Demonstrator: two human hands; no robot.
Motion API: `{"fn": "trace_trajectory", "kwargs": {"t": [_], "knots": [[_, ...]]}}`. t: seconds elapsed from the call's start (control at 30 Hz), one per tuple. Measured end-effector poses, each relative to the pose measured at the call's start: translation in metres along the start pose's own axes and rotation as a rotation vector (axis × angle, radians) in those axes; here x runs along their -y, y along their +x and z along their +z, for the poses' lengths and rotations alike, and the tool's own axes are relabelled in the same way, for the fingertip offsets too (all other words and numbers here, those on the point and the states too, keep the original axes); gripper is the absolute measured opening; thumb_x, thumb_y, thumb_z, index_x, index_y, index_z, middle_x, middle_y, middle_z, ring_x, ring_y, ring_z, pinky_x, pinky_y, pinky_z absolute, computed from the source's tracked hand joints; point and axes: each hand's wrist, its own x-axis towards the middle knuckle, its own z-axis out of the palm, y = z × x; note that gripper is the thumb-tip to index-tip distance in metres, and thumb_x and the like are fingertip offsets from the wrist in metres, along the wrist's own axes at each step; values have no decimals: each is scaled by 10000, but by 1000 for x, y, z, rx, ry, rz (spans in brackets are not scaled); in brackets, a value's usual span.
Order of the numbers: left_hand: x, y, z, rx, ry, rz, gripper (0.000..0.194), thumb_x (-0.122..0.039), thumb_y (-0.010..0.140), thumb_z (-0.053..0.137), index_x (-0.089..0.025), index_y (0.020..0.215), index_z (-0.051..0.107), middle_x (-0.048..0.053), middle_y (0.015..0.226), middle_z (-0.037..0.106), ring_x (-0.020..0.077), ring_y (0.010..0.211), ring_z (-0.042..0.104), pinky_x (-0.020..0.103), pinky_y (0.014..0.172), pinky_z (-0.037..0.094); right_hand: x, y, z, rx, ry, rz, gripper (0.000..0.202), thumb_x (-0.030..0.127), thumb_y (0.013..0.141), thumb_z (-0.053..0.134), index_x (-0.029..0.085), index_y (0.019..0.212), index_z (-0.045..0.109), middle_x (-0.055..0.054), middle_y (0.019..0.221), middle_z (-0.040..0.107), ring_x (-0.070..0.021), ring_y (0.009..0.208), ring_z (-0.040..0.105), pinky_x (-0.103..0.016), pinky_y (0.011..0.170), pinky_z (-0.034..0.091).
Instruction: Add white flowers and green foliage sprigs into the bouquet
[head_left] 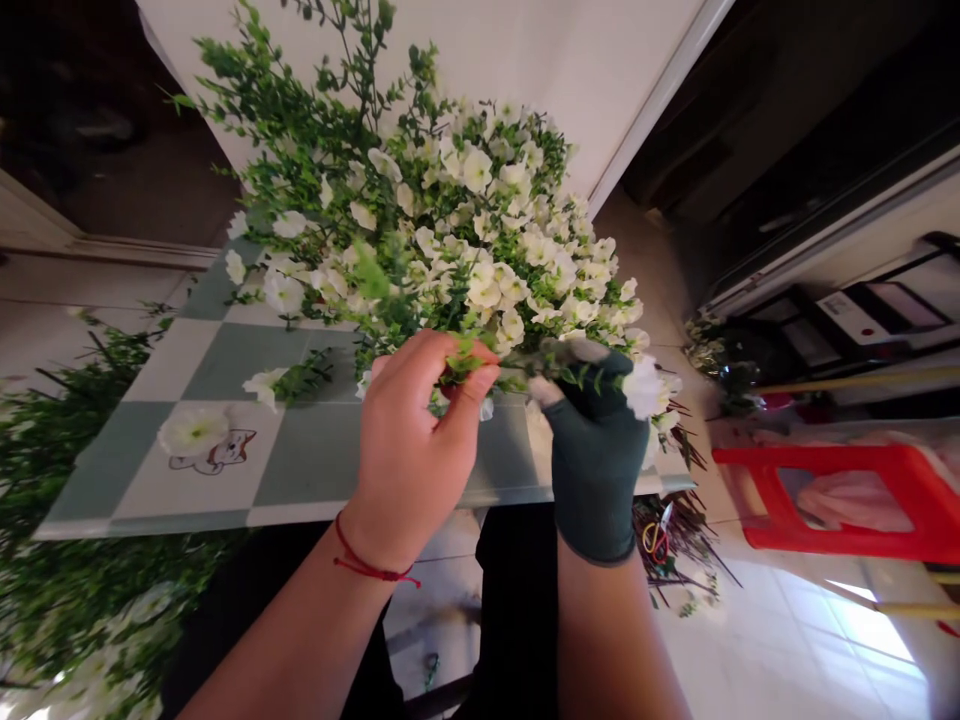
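My bare left hand (424, 430), with a red string at the wrist, pinches a green leafy sprig (465, 362) between thumb and fingers. My right hand (596, 440) wears a dark glove with bare fingertips and is closed around a stem with small leaves and a white flower (643, 388) at its right end. Both hands are close together above the front part of a green-and-white checked table (300, 455). Just behind them lies a large heap of white flowers (517, 240) with green foliage. A loose white flower (193, 432) and a short flowered sprig (304, 378) lie to the left.
Tall green branches (262, 80) rise at the back left. More greenery (97, 590) fills the lower left beside the table. On the right are a red plastic stool (832, 455), scissors (658, 533) on cut stems, and black-framed items (892, 305) by the wall.
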Motion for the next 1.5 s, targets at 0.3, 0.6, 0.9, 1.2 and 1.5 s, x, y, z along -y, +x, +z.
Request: {"fn": "trace_trajectory", "kwargs": {"t": [0.3, 0.6, 0.9, 1.2, 1.5], "knots": [[10, 7, -14, -439, -231, -48, 42, -340, 1053, 736, -300, 1041, 731, 2, 1027, 713, 185, 900, 725, 425, 861, 647, -2, 16, -14, -467, 32, -166, 104, 191, 878, 780, 229, 964, 735, 5, 997, 760, -172, 956, 734, -360, 936, 608], [11, 9, -5, -606, -330, 55, 156, -431, 993, 809, -293, 985, 738, 2, 957, 652, 165, 776, 631, 414, 736, 568, -1, -15, 23, 545, -465, 78, 390, 409, 831, 921, 228, 1138, 764, -20, 971, 800, -177, 792, 692, -304, 727, 502], [15, 5, -1, -502, -246, 0, 55, -325, 1031, 754, -272, 1023, 744, 11, 991, 729, 201, 902, 716, 381, 788, 567, -17, -28, 53, 538, -631, 127, 447, 75, 965, 575, 163, 1370, 744, -170, 1292, 818, -299, 1175, 769, -436, 1044, 581], [15, 2, -9, -301, 58, -35, 71, -270, 1066, 705, -287, 1062, 774, 0, 1057, 797, 206, 1004, 745, 387, 944, 552, -12, 8, 0, -279, -46, 114, 334, 402, 977, 718, 214, 1230, 831, -60, 1206, 837, -179, 947, 734, -366, 900, 594], [5, 3, 2, -99, 206, 78, 119, -159, 1059, 697, -270, 1036, 732, 4, 1056, 813, 228, 988, 742, 412, 888, 431, 19, 8, -5, -446, 249, -43, 299, 238, 766, 915, 243, 844, 626, 41, 884, 699, -163, 873, 713, -384, 958, 617]]}}
